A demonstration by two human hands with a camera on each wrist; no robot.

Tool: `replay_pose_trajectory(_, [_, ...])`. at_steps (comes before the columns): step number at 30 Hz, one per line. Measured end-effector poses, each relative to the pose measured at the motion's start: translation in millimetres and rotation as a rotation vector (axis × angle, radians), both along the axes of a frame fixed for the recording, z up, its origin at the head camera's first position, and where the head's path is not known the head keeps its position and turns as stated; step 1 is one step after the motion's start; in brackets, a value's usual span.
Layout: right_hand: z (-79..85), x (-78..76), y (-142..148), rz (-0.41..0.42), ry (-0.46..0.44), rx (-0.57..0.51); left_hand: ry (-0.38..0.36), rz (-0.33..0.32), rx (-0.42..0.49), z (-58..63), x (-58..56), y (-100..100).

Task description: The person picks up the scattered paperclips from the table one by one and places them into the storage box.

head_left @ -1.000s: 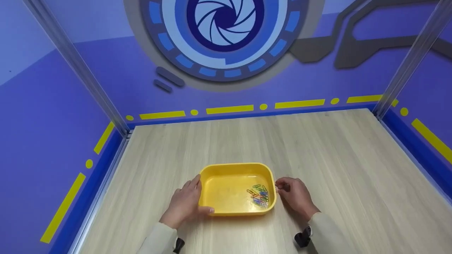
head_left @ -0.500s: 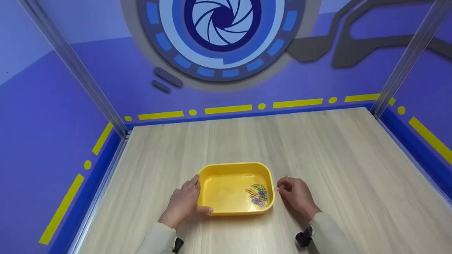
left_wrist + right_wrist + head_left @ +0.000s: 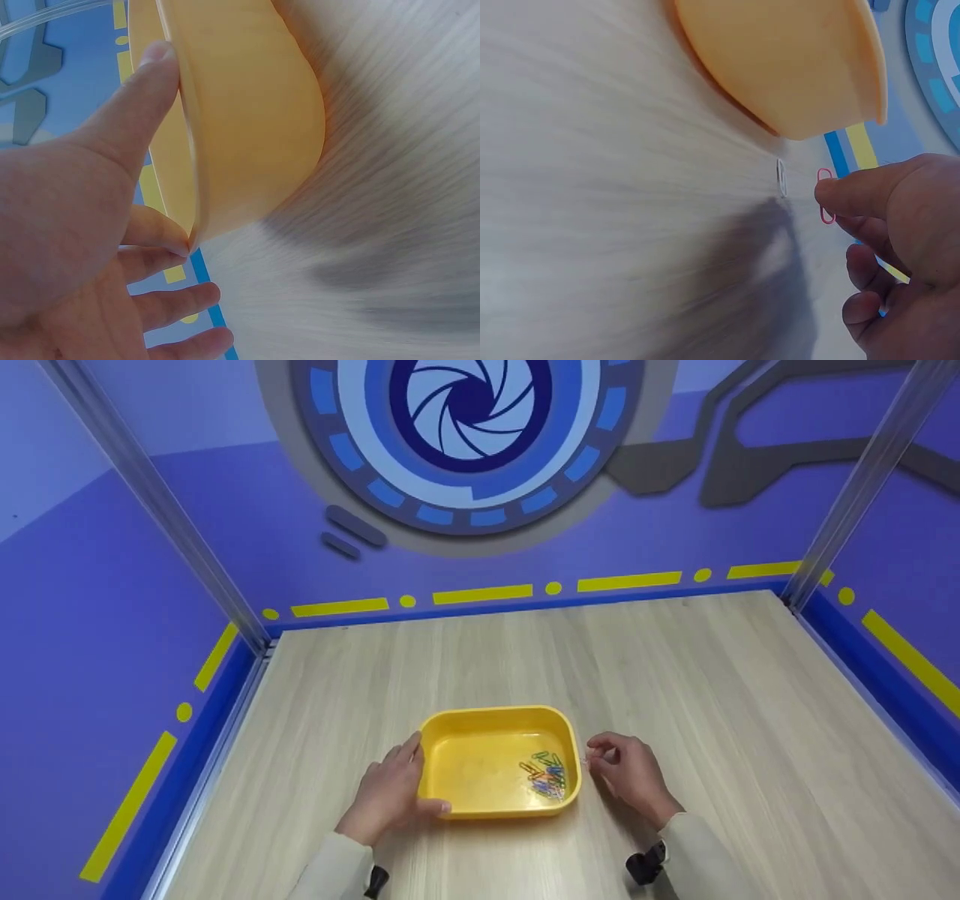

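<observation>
A shallow yellow plastic tray [image 3: 480, 814] sits on the table, with a small heap of coloured paper clips [image 3: 545, 775] at its right end. My left hand [image 3: 390, 787] holds the tray's left end, and the left wrist view shows its thumb and index finger on the rim. Just right of the tray, my right hand [image 3: 630, 774] pinches a pinkish-red paper clip [image 3: 826, 217] between thumb and index finger, above the table. Below it in the right wrist view, a white paper clip [image 3: 782, 180] lies on the table close to the tray's outer wall.
A light wood-grain table [image 3: 675, 682] is enclosed by blue-purple printed panels [image 3: 315, 540] at the back and sides. Metal posts [image 3: 165, 517] stand at the back corners. Black straps [image 3: 646, 864] with small devices circle the wrists.
The right hand has shifted very slightly away from the tray's right wall, with its fingers still pinched. The left hand keeps its place on the tray, and the whole view drifts a little.
</observation>
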State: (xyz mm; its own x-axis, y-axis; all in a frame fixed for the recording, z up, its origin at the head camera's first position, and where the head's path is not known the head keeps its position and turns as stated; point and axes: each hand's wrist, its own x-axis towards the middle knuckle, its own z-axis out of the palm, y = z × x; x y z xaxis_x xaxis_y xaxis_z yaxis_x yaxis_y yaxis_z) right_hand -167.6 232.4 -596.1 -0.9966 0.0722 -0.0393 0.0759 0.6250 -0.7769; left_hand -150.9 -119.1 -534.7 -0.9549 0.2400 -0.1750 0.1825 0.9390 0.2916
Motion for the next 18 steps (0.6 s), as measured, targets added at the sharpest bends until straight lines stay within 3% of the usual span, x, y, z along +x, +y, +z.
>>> replay_pose_trajectory(10, [11.0,1.5,-4,-0.007,0.043,0.035,-0.014,0.006,0.014,2.1,0.4,0])
replay_pose_trajectory(18, [21.2,2.5,-7,-0.003,0.090,0.044,0.042,-0.033,0.004,2.8,2.7,-2])
